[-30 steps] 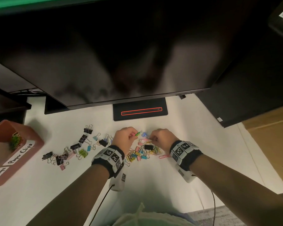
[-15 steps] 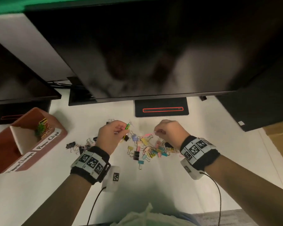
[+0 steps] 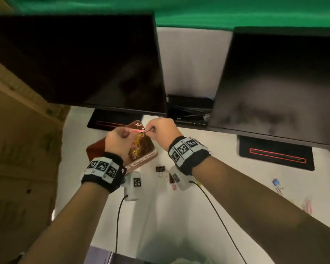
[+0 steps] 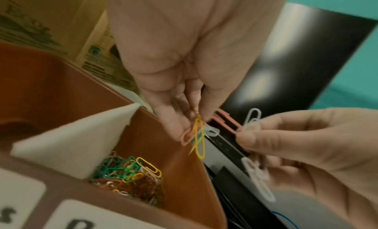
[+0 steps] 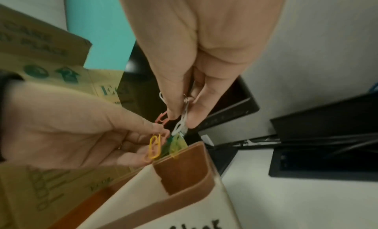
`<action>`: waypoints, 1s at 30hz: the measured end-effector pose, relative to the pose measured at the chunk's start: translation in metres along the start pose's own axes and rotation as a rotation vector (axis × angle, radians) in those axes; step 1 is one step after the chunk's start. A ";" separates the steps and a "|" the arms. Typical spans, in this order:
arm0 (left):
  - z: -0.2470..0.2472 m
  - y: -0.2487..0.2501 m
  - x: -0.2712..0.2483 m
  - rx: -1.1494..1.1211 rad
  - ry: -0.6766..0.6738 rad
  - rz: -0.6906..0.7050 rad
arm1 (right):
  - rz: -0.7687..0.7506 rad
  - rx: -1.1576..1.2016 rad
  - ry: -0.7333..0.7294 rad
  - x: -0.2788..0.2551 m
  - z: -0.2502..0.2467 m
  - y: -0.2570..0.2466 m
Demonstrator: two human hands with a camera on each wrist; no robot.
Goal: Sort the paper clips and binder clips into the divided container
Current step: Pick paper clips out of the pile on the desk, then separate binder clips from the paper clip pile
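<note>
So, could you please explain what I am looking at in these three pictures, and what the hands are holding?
There is no machine: a person works with bare hands and wears three cameras. The wide picture comes from the head, looking down at both arms. The other two come from the wrists, where the marked black wristbands sit, each looking along its own hand. The left hand pinches a few coloured paper clips and the right hand pinches white paper clips, both above a brown box whose labelled compartment holds a heap of clips. The box stands on a white desk under two dark monitors. A few binder clips lie loose on the desk.
</note>
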State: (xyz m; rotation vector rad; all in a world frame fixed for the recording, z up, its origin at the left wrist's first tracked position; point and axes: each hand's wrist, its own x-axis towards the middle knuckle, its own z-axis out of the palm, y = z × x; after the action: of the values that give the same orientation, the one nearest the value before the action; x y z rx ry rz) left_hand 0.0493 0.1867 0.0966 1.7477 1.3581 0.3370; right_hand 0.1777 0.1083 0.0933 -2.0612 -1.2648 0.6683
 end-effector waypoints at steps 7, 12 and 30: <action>-0.018 -0.015 0.009 0.036 -0.073 -0.013 | 0.115 0.024 -0.160 0.017 0.040 -0.007; 0.003 -0.012 -0.013 0.020 -0.206 0.206 | 0.010 0.142 -0.044 -0.026 0.013 0.013; 0.255 0.047 -0.182 0.398 -0.877 0.495 | 0.691 -0.194 -0.036 -0.312 -0.144 0.266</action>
State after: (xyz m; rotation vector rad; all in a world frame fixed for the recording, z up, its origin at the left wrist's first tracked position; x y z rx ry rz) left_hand 0.1833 -0.0938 0.0352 2.1636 0.3632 -0.4424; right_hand 0.3060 -0.3014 0.0270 -2.6773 -0.6241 0.9051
